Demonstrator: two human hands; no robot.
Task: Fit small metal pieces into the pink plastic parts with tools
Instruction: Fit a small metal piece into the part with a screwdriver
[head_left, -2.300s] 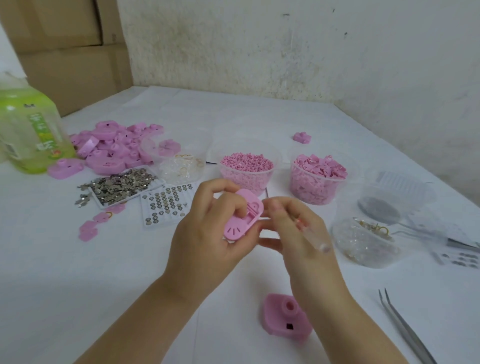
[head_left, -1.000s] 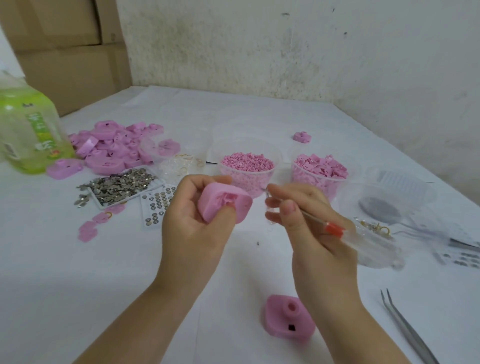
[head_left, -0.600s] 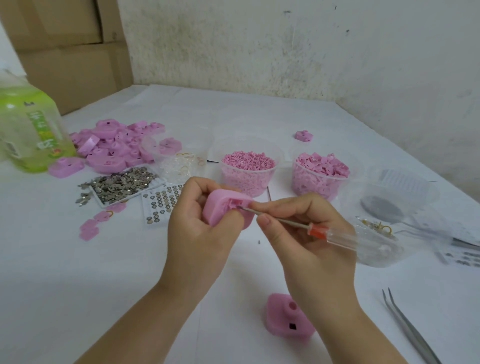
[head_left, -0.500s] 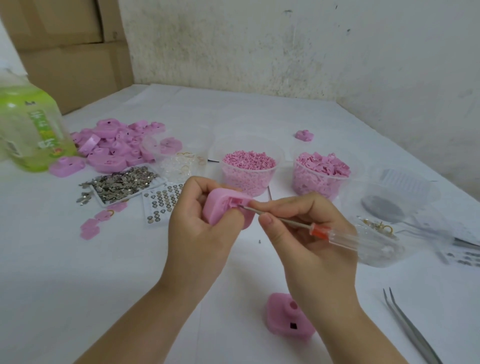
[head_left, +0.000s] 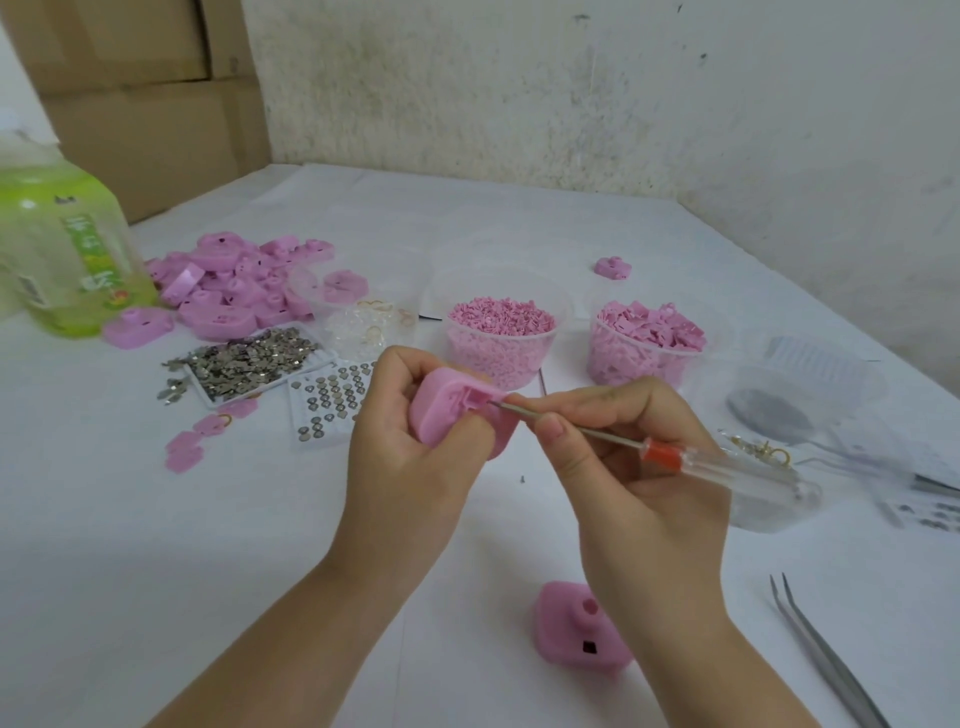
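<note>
Pink moulded plastic part (head_left: 449, 415): held above the white table (head_left: 156, 545), gripped by curled left hand (head_left: 410, 467), recess facing right.
Slim steel screwdriver, red collar, clear handle (head_left: 701, 460): pinched by right hand (head_left: 628, 467); long axis runs right to left, tip at the recess.
Judged next: press leftward along the shaft; open room beneath.
</note>
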